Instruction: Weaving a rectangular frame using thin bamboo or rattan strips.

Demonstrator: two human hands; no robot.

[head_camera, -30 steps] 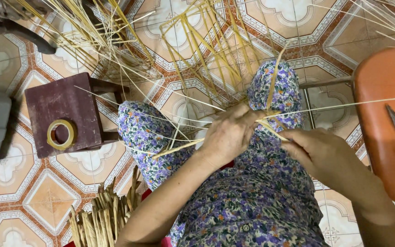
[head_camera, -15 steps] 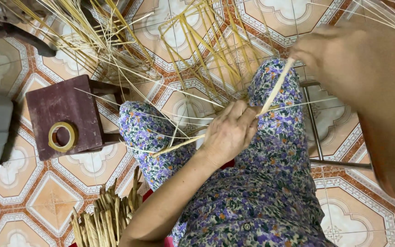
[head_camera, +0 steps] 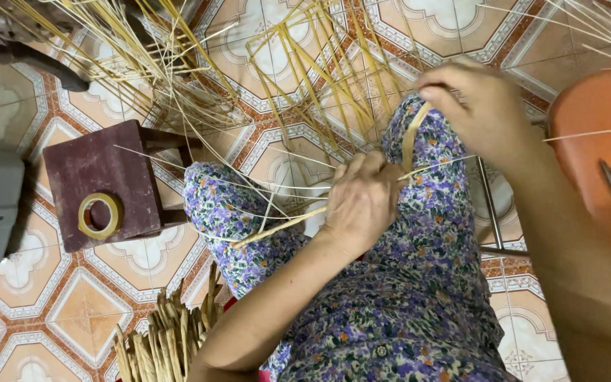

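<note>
Bending a flat pale strip [head_camera: 410,138] into a curve, the right hand [head_camera: 479,106] is now pinching its upper end in the upper right of the frame, lower than before. The left hand [head_camera: 362,201] is staying closed around the strip's lower part over the flowered lap [head_camera: 404,297], so the weaving is continuing.

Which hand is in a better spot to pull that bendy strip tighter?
Probably the right hand: its fingers already pinch the strip at its raised end. The left hand pins the strands on the lap.
</note>
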